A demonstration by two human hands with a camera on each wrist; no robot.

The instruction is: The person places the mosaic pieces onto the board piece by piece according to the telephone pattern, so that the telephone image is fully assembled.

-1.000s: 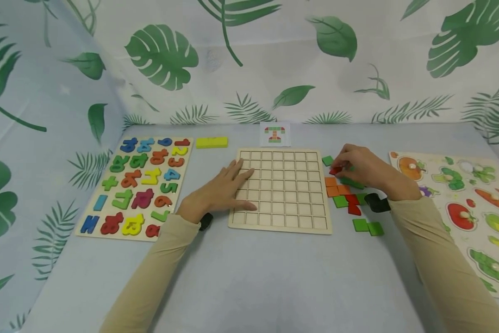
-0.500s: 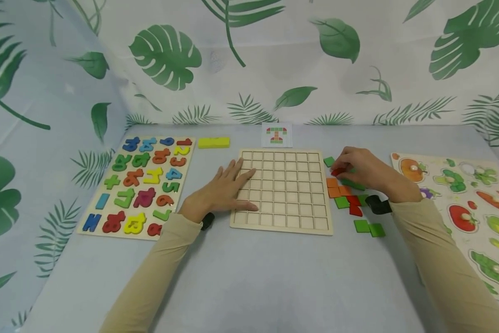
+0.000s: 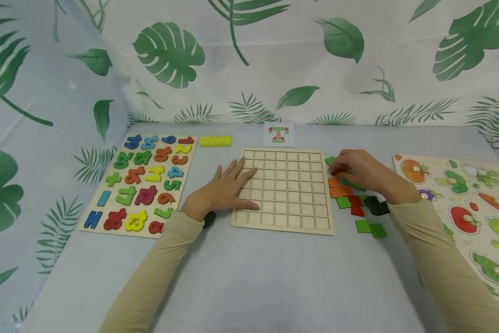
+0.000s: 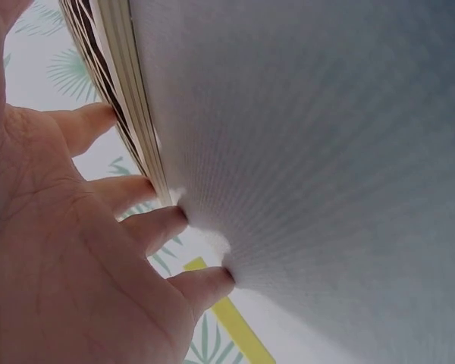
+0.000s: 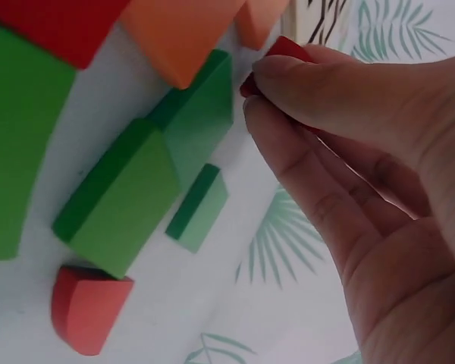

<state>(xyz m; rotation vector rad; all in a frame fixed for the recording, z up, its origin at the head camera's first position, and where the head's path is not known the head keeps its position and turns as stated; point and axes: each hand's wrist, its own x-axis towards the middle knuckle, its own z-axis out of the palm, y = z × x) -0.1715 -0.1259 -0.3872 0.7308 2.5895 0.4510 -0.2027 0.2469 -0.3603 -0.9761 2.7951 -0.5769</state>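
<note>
My left hand [image 3: 220, 192] lies with spread fingers over the left edge of a square wooden grid board [image 3: 289, 229]. Its fingertips reach the board's side in the left wrist view. Just off the board's right side, my right hand [image 3: 362, 171] pinches a small red tile [image 5: 286, 48] between thumb and fingertips; part of the tile is covered by them. Around that hand lie orange tiles [image 3: 335, 190], green tiles [image 3: 343, 202] and red pieces [image 3: 356, 211]. Under it, in the right wrist view, are more green tiles [image 5: 129, 197] and a rounded red piece [image 5: 95, 311].
Behind the grid board lies a white card [image 3: 291, 138] with a pattern of red, green and orange shapes. A number puzzle board [image 3: 108, 211] and a yellow block [image 3: 216, 141] are at left. A vegetable puzzle board [image 3: 468, 194] lies at far right. Two green tiles [image 3: 363, 226] sit nearer the front.
Both hands keep nearly the same places, the right one still pinching the red tile. The head view has shifted slightly, so the scene sits a little further right.
</note>
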